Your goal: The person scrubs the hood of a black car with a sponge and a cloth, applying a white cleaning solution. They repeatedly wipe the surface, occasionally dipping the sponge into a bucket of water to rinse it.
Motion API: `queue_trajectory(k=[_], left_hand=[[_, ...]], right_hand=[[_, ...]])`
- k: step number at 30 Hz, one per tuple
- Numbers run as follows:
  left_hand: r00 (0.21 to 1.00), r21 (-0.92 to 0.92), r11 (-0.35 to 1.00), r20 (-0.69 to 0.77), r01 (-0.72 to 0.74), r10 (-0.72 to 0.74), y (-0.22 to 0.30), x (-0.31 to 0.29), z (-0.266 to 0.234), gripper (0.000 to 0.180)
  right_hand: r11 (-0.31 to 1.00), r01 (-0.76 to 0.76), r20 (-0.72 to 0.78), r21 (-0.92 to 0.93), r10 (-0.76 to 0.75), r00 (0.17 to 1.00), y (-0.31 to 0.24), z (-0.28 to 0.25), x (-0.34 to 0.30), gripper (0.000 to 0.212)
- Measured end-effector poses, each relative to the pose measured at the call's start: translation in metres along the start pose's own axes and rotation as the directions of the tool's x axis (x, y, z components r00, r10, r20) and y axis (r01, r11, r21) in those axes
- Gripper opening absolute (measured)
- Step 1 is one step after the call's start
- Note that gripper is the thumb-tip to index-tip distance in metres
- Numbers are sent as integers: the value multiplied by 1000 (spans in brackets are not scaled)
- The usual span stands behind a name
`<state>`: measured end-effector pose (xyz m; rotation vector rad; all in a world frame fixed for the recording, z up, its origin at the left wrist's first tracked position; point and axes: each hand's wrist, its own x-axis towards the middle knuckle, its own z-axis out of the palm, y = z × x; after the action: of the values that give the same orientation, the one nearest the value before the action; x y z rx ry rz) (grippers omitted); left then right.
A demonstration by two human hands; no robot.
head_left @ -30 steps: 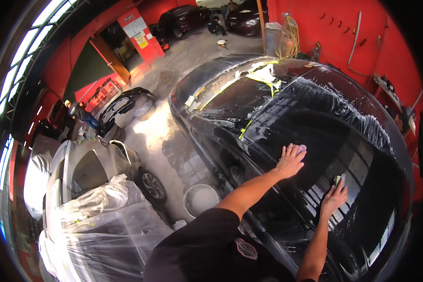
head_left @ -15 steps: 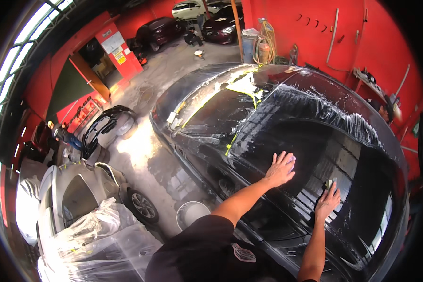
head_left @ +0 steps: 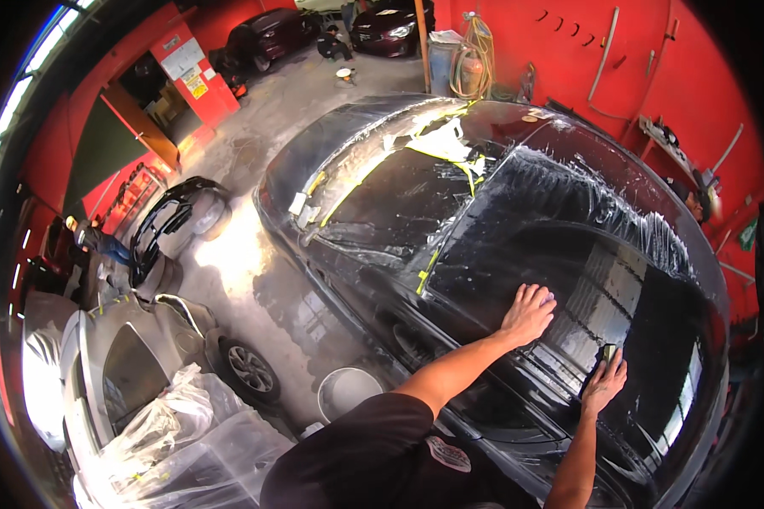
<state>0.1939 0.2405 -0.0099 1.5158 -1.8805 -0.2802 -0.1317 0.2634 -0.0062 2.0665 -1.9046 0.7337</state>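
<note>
A black car's wet, glossy roof (head_left: 526, 229) lies in front of me. My left hand (head_left: 529, 317) rests on it, fingers bent over a small lilac pad (head_left: 550, 299) that is mostly hidden. Farther right, my right hand (head_left: 604, 386) presses on the same panel, gripping a small greenish sanding block (head_left: 609, 352) whose end shows beyond the fingers. White, milky residue (head_left: 586, 191) streaks the roof's far side. Yellow-green masking tape (head_left: 429, 270) runs along the windshield edge, and a crumpled pale sheet (head_left: 440, 140) lies near the tape's far end.
A whitish bucket (head_left: 348, 394) stands on the floor beside the car. At left is a grey car (head_left: 127, 365) partly draped in clear plastic (head_left: 187, 441). A detached bumper (head_left: 174, 212) lies beyond it. Two people, a gas cylinder (head_left: 469, 72) and dark red cars are farther back.
My left hand has slid to the right across the roof. My right hand has shifted slightly right and nearer to me with the block. The whole view has moved a little.
</note>
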Motion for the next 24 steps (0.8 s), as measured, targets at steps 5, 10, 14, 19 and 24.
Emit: queue_trajectory(k=[5,10,14,19,24], left_hand=[[1000,-70,997,27,-12,14,-1,-1,-8,65],[999,-360,932,-5,47,-52,-33,-19,-25,76],[811,-737,647,-250,195,-529,-78,-48,-53,42],[841,-859,-497,174,-126,-513,-17,-73,-178,49],[958,-831,-515,-70,-209,-276,52,-94,-247,45]], right_hand=[[1000,-17,9,-8,17,1000,4,2,-2,57],[999,27,-4,22,-27,1000,-1,1,-8,58],[999,35,-32,21,-35,999,-9,19,-7,60],[1000,22,-39,-8,-23,999,8,5,3,60],[999,31,-42,-18,-32,999,8,14,0,58]])
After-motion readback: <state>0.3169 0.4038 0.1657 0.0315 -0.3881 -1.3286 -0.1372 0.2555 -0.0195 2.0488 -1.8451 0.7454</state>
